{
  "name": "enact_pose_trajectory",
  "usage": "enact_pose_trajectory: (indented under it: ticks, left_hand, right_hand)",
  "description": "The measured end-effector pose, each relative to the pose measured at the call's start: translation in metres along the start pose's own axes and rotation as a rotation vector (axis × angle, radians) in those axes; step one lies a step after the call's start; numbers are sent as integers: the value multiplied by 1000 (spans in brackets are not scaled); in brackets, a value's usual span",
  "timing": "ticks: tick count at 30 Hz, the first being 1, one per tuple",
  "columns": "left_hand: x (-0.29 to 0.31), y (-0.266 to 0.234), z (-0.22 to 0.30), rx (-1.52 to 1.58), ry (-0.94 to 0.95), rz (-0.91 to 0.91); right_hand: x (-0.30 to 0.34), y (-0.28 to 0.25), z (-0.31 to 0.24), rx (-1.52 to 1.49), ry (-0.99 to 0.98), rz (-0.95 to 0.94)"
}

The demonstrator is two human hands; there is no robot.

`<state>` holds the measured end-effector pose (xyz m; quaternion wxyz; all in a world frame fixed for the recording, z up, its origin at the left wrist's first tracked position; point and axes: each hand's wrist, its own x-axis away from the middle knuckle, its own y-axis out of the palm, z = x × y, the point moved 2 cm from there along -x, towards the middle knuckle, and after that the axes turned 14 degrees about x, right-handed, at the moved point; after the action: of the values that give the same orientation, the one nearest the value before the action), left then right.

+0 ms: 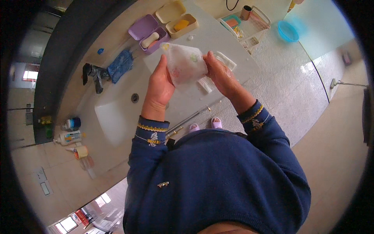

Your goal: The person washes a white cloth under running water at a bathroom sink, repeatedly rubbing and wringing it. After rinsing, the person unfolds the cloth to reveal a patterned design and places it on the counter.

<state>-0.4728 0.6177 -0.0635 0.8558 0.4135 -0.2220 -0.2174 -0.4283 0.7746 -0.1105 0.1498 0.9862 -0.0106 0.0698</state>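
Observation:
A translucent whitish piece with small coloured prints (187, 64), a thin plastic box or a bag, is held up over the white counter; I cannot tell which. My left hand (160, 84) grips its left edge, thumb pointing up along the side. My right hand (219, 74) looks wet and holds its right edge, the fingers partly hidden behind it. Just past it stand an open purple soap box (142, 28) with a whitish soap bar (150, 40) and an open cream soap box (191, 30) with a yellow piece (181, 25). White slatted pieces (226, 60) lie beside my right hand.
A white washbasin (113, 121) with a black tap (95, 76) and a blue cloth (120, 66) lies to the left. Bottles and a tape roll (81, 152) stand at the far left. A wire basket (259, 19) and a blue basin (288, 31) are at the back right.

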Motion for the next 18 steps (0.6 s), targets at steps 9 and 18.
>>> enact_pose_trajectory:
  ticks: [9,18]
  left_hand:
    - [-4,-5,0,-312,218,94]
    - [-2,-8,2,-550,296,180]
  right_hand:
    - [-15,3,-12,200,-130,58]
    - [-16,0,-13,256,-107,112]
